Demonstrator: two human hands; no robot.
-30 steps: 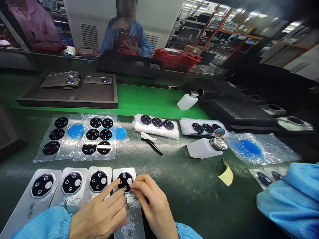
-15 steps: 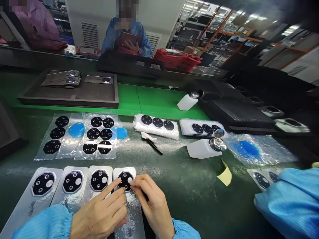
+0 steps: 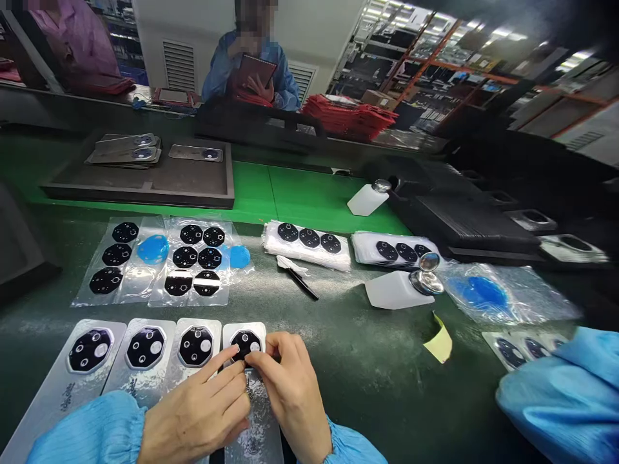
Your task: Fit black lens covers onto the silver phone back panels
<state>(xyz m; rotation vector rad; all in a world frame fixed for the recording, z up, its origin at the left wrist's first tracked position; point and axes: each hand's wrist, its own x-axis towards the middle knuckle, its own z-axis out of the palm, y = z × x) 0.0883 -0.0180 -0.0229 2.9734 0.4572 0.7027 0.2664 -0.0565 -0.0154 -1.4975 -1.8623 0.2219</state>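
A row of silver panels, like phone back covers, lies along the front; each bears a black octagonal film with round holes. At the row's right end, both hands touch the black octagonal film (image 3: 247,339) on the rightmost panel (image 3: 255,415). My left hand (image 3: 206,403) has its fingers stretched out, the index fingertip on the film's left side. My right hand (image 3: 287,386) is curled, its thumb at the film's lower edge and its other fingers bent at the panel's right edge. What lies under those fingertips is hidden. Beside my left hand lies another silver panel (image 3: 181,374).
Film sheets (image 3: 130,283), stacked film strips (image 3: 309,254) and a black pen-like tool (image 3: 304,287) lie behind. A white pump bottle (image 3: 394,291) and yellow paper (image 3: 439,341) lie to the right. A co-worker's blue sleeve (image 3: 565,393) is at far right; a black tray (image 3: 193,187) stands behind.
My right thumb has moved left to the film's lower edge, and the other right fingers have curled further. My left hand keeps its place on the film. The whole view has shifted slightly.
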